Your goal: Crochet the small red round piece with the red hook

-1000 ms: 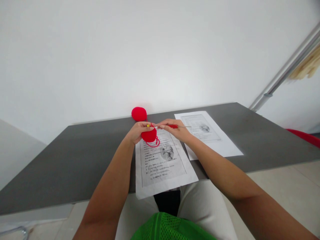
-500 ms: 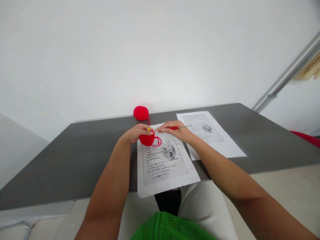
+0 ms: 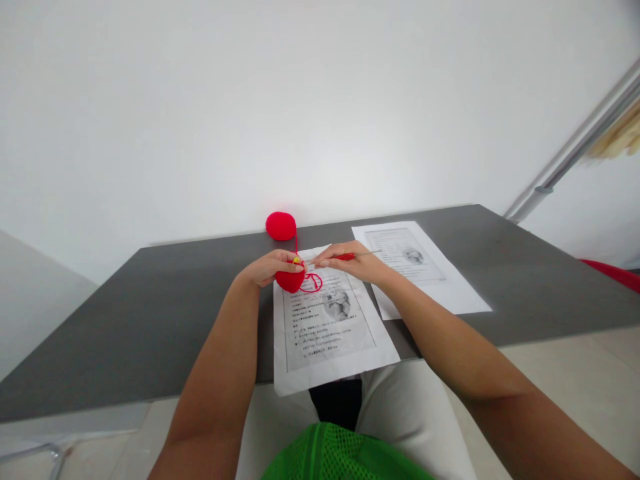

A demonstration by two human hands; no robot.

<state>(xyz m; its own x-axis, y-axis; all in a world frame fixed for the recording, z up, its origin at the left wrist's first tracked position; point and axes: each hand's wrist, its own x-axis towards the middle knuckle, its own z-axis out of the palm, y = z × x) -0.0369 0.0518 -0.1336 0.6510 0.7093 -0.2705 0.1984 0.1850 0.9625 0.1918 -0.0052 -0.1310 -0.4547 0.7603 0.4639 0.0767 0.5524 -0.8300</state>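
Note:
My left hand [image 3: 273, 267] is closed on a red crocheted piece [image 3: 290, 279], with a small yellow object, perhaps a stitch marker, [image 3: 296, 260] at its upper edge. A loose red yarn tail [image 3: 315, 283] curls out to the right of the piece. Between the fingers of my right hand [image 3: 353, 262] is a crochet hook [image 3: 346, 256] with a red handle, its tip pointing left toward the piece. Whether the tip sits inside a stitch is too small to tell. A strand runs from my left fingers back to a red yarn ball [image 3: 281, 226] by the wall.
Under my hands lies a printed sheet [image 3: 325, 340] with a picture, its lower edge overhanging the table front. A second printed sheet [image 3: 450, 293] lies to the right on the dark grey table [image 3: 150, 320]. A white wall [image 3: 320, 120] rises behind; a metal pole [image 3: 590, 137] slants at the right.
The red crocheted piece has shifted slightly left and tilted in my left hand. My right hand with the hook stays nearly in place.

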